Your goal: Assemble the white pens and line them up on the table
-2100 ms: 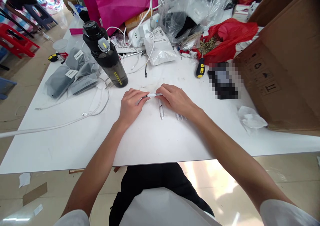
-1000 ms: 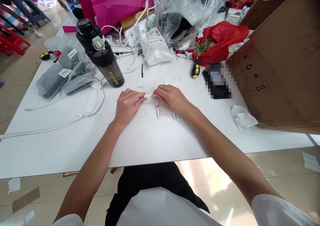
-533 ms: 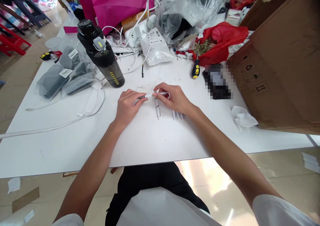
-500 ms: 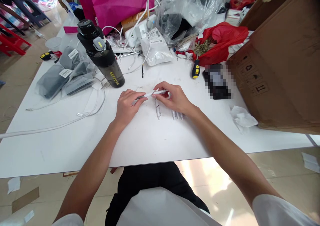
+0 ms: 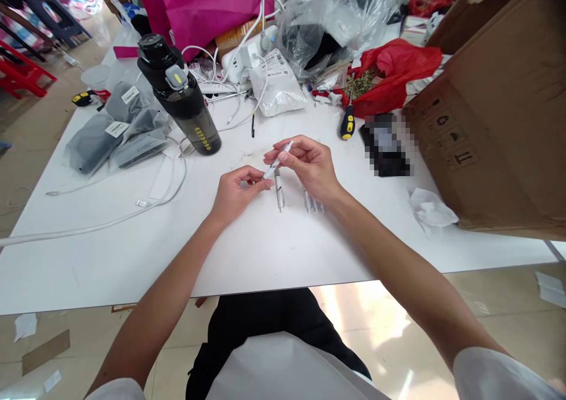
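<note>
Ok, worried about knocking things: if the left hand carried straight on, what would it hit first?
Probably the slim metal tube just past the left hand, though it may pass above.

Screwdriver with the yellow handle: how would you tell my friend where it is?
Find the big brown cardboard box on the right. Beside it is a red plastic bag, and just below the bag lies the screwdriver, its chunky handle black and yellow, unlike anything near it.
</note>
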`<state>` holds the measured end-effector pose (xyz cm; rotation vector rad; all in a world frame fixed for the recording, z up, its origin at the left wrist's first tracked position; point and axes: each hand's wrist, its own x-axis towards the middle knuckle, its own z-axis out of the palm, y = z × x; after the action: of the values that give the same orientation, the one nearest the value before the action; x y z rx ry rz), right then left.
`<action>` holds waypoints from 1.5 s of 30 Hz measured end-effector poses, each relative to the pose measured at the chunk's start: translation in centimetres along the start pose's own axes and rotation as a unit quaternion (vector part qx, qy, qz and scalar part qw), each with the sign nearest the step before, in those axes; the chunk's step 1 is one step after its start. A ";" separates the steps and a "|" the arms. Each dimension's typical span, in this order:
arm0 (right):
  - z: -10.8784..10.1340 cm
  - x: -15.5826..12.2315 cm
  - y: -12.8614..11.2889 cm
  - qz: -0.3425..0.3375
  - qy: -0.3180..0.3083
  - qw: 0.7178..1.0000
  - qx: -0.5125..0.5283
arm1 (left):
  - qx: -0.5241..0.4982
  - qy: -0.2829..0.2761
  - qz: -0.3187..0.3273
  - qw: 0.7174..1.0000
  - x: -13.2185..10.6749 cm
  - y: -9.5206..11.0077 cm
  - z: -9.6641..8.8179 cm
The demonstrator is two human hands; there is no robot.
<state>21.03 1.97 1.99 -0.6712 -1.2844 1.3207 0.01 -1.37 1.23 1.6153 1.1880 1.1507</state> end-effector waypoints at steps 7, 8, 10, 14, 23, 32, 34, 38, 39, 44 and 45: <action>0.5 0.1 0.9 -0.005 0.108 0.994 0.007 | 0.039 0.019 0.014 0.999 -0.5 0.2 1.1; 0.4 0.2 0.7 0.001 0.110 0.994 0.016 | 0.040 0.015 0.016 0.999 -0.5 0.1 1.0; 0.2 0.4 0.3 0.018 0.113 0.993 0.034 | 0.037 0.004 0.019 0.999 -0.3 0.0 0.8; -0.3 0.7 -0.7 0.042 0.123 0.990 0.053 | 0.019 0.008 0.007 1.000 0.1 -0.3 0.1; 0.1 0.7 -0.3 0.032 0.147 0.986 0.070 | 0.079 0.053 0.027 0.995 0.0 -0.1 0.3; -4.5 2.2 -1.7 0.069 0.164 0.977 0.117 | 0.094 0.052 0.030 0.994 -0.1 0.4 0.2; -5.3 2.2 -2.2 0.088 0.179 0.969 0.148 | 0.095 0.054 0.029 0.994 -0.1 0.5 0.2; -5.9 1.9 -2.3 0.092 0.202 0.950 0.218 | 0.094 0.055 0.026 0.994 0.0 0.6 0.2; -5.9 1.9 -2.2 0.086 0.203 0.947 0.232 | 0.094 0.056 0.026 0.994 0.0 0.6 0.2; -5.9 1.7 -2.0 0.073 0.214 0.941 0.253 | 0.096 0.057 0.028 0.993 0.0 0.4 0.3; -5.9 1.7 -2.0 0.075 0.212 0.943 0.247 | 0.097 0.057 0.028 0.993 0.0 0.3 0.3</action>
<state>26.76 4.91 2.84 -0.6544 -0.5311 1.4516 0.34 -1.51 1.46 1.7559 1.3710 1.2065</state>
